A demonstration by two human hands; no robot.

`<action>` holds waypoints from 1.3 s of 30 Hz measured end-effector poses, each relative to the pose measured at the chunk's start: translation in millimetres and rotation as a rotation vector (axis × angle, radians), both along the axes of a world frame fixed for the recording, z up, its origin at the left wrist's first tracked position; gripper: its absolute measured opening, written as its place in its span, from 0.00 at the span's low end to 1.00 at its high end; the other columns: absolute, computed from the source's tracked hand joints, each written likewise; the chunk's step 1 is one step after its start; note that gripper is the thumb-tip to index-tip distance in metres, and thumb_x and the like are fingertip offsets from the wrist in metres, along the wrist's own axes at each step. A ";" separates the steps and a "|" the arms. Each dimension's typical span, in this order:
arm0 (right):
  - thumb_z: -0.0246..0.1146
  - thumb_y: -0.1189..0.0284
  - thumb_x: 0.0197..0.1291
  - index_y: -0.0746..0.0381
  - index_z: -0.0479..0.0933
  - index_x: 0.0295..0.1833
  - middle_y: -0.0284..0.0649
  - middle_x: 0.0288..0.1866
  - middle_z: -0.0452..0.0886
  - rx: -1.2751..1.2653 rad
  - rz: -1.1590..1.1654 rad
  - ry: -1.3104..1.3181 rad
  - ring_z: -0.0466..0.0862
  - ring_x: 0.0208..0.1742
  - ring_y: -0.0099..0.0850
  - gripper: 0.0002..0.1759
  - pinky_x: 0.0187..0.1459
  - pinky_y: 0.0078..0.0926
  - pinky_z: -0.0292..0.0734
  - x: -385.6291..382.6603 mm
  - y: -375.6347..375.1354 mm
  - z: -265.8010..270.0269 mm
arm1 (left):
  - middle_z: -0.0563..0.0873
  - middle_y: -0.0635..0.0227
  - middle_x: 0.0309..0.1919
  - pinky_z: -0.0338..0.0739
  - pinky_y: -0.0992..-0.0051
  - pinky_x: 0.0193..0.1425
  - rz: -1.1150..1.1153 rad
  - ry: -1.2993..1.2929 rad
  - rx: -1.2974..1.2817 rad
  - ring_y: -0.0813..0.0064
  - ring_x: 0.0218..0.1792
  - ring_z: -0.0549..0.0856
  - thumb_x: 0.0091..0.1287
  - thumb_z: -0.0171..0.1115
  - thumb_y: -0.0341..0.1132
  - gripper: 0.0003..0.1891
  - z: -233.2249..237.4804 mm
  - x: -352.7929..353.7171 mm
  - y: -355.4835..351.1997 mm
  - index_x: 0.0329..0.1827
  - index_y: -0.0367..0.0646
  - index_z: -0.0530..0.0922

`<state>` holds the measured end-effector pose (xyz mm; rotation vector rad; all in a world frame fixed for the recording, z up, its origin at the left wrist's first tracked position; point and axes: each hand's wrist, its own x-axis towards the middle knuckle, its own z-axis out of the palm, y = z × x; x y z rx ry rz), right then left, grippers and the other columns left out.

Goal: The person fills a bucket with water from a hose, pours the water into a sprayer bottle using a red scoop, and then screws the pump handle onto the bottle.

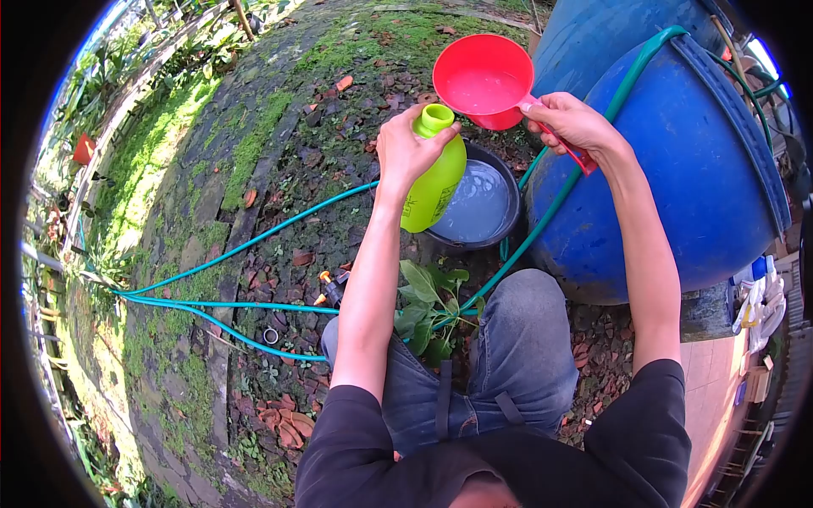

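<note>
Gripping the green bottle by its neck, my left hand held it near upright (over the basin); my right hand clasped the red scoop, just up-right of its mouth.

Both bare forearms reach forward. The left grip is clenched, wrist bent; the right grip, slightly higher, is clenched too.

Left hand grips green bottle; right hand holds red scoop.
</note>
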<state>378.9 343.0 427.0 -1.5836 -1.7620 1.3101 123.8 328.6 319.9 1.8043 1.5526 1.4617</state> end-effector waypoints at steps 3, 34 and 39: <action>0.62 0.59 0.76 0.61 0.72 0.39 0.26 0.26 0.73 -0.011 0.027 -0.014 0.68 0.18 0.11 0.17 0.15 0.12 0.64 0.9 0.7 0.5 | 0.93 0.57 0.39 0.85 0.66 0.51 -0.006 0.011 -0.007 0.63 0.42 0.93 0.54 0.79 0.51 0.28 1.0 1.1 -0.4 0.52 0.41 0.88; 0.63 0.57 0.74 0.60 0.73 0.33 0.26 0.21 0.72 0.196 0.050 -0.231 0.70 0.17 0.13 0.20 0.18 0.16 0.66 -13.6 -11.1 28.9 | 0.93 0.57 0.39 0.84 0.65 0.51 -0.010 0.007 0.016 0.63 0.43 0.93 0.53 0.80 0.50 0.29 -3.5 0.5 2.7 0.53 0.40 0.88; 0.63 0.57 0.74 0.61 0.74 0.33 0.26 0.21 0.72 0.223 0.053 -0.231 0.69 0.17 0.14 0.20 0.18 0.16 0.65 -13.3 -11.0 28.1 | 0.93 0.56 0.38 0.84 0.66 0.51 -0.003 0.018 0.007 0.63 0.42 0.93 0.53 0.80 0.50 0.28 -1.0 1.6 0.8 0.53 0.40 0.88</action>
